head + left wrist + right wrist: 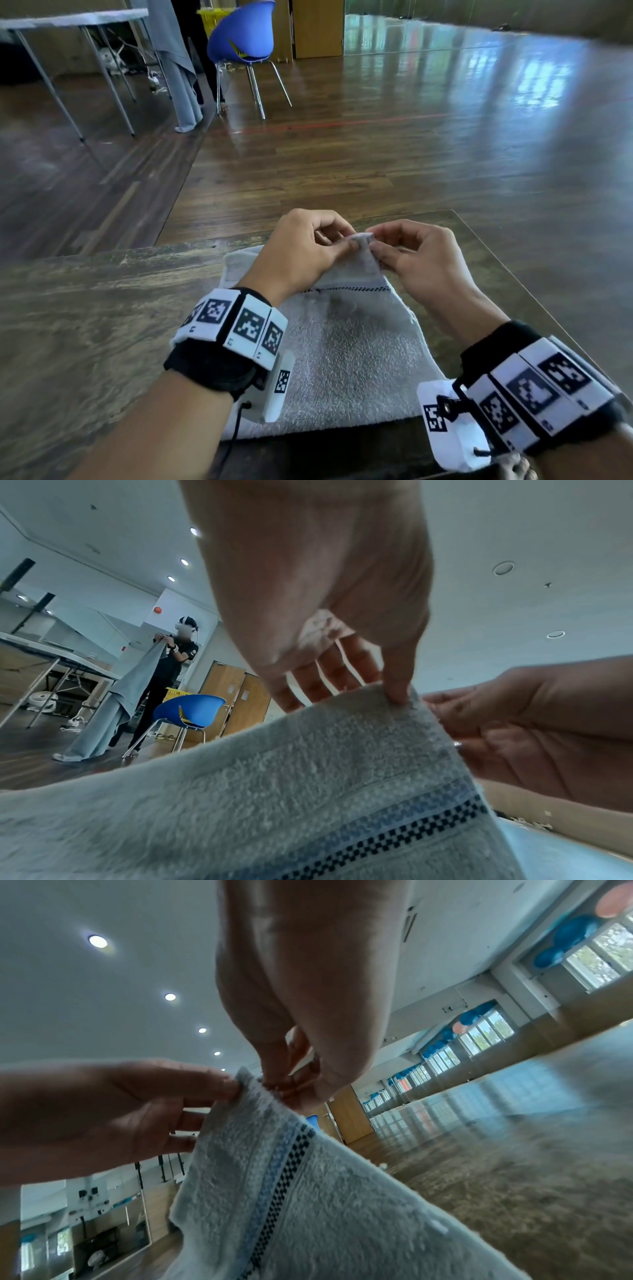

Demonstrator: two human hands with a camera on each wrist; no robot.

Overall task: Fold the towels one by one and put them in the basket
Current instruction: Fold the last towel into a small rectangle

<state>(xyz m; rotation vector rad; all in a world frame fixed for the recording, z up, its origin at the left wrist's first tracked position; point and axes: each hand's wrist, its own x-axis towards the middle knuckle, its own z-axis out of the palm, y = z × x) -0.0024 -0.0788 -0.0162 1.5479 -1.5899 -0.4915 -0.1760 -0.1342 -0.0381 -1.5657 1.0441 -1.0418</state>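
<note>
A light grey towel (349, 346) with a dark checked stripe lies on the wooden table (102, 308), its far end lifted into a peak. My left hand (308, 246) pinches that raised edge from the left, thumb on the cloth (397, 693). My right hand (411, 253) pinches the same edge from the right, fingertips bunched on the hem (291, 1085). The two hands nearly touch at the peak. The towel (274, 791) fills the lower left wrist view, and the towel (308, 1204) hangs below the fingers in the right wrist view. No basket is in view.
The table's far edge (342, 222) lies just beyond my hands, with wooden floor past it. A blue chair (245, 37) stands far back. Another person (171, 674) holds up a large cloth beside a white table (68, 20).
</note>
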